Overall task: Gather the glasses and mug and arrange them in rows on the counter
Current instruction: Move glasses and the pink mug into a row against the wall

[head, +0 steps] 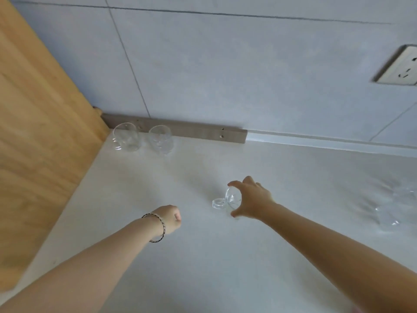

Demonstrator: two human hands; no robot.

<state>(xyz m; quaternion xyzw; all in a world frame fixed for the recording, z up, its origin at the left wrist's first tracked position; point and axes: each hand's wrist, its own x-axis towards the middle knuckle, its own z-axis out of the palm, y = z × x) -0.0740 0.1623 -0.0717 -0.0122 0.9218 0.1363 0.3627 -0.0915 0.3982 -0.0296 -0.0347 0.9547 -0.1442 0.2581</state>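
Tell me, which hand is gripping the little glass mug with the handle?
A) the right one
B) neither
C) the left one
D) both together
A: the right hand has fingers and thumb curled round the mug, while the left hand is a fist apart from it.

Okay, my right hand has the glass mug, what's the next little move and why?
Probably carry the mug, gripped by the right hand, back-left and set it down just right of the second glass. It and the corner glass already start a row by the wall, and the counter beside them looks free.
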